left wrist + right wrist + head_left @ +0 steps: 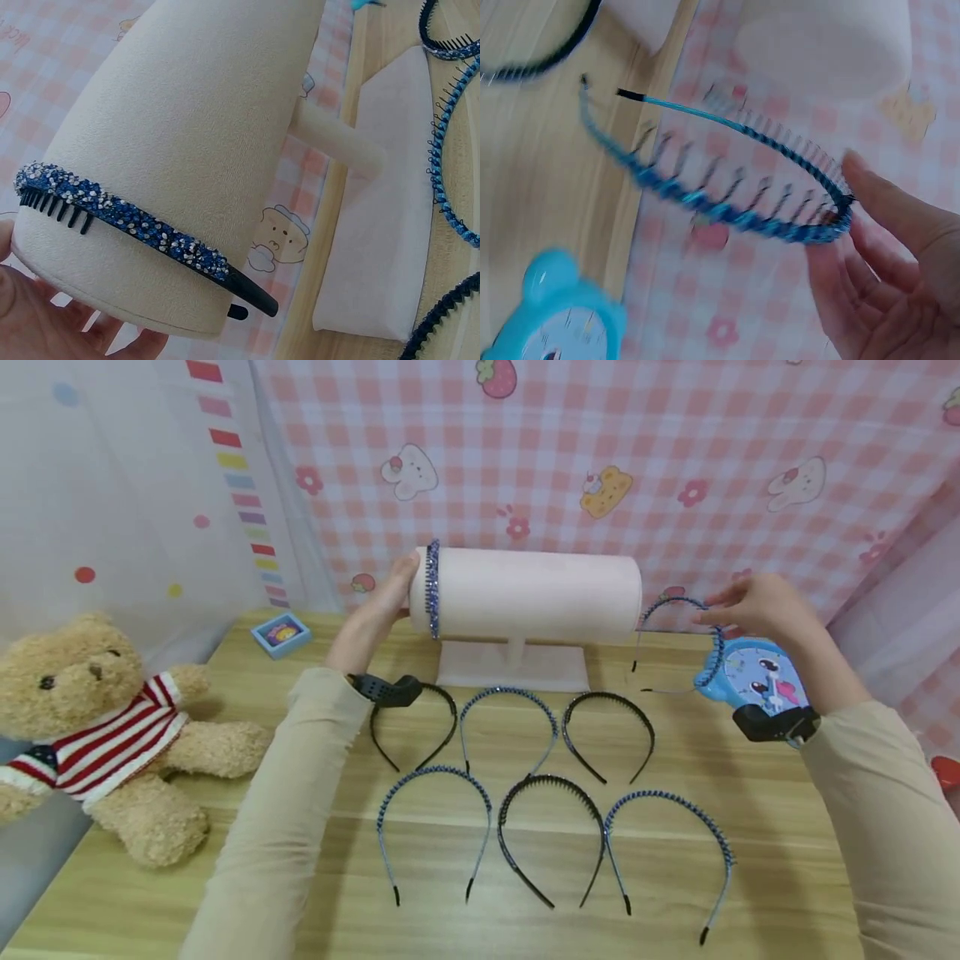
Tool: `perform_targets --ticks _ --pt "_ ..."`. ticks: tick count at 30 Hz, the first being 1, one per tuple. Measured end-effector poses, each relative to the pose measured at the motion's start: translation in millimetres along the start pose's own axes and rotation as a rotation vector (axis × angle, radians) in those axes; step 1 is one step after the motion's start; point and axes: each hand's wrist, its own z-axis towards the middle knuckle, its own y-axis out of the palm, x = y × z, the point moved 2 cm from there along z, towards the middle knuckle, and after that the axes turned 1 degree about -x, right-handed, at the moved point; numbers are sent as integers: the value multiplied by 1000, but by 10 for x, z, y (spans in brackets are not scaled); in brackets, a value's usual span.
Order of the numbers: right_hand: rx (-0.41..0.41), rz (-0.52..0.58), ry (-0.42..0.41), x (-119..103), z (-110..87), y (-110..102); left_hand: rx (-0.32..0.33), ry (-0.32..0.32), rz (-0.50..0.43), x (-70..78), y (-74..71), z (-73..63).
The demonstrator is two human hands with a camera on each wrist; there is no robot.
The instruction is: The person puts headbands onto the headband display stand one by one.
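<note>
My left hand point(391, 591) grips the left end of a cream, padded headband display stand point(536, 589), thumb and fingers spread around its rim. Close to that hand, a glittery blue-and-silver headband point(120, 210) with comb teeth is fitted round the roll. Off the stand's right end, my right hand point(765, 606) pinches a blue beaded headband point(727, 214) at its crown between thumb and fingers. This headband's teeth face inward and its two black-tipped ends point away from the hand, toward the stand's side. In the right wrist view the roll's bare end point(821, 56) is above it.
Several blue and black headbands point(551, 781) lie in two rows on the wooden table point(247, 877) before the stand. A blue cartoon clock point(761, 677) stands under my right hand. At left are a teddy bear point(123, 727) and a small blue box point(281, 635). Behind hangs a pink checked curtain point(465, 435).
</note>
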Motion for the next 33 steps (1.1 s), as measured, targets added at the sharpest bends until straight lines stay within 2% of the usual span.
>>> perform_targets --ticks 3,7,12,18,22,27,29,33 --pt "55 50 60 -183 33 44 0 6 7 7 -13 1" --pt "119 120 79 -396 52 75 5 3 7 3 -7 9" --pt "196 147 68 -623 85 70 11 2 12 11 -8 7" --pt "259 265 43 -833 169 134 9 -11 8 14 -18 -3" --pt "263 307 53 -896 209 174 -3 -8 5 19 -13 -3" --pt "180 396 87 -901 231 216 7 -10 12 -6 -21 -6" --pt "163 392 58 -885 229 235 10 -3 11 -13 -24 -4" --pt "183 267 -66 -814 220 255 6 13 16 -16 -23 -6"
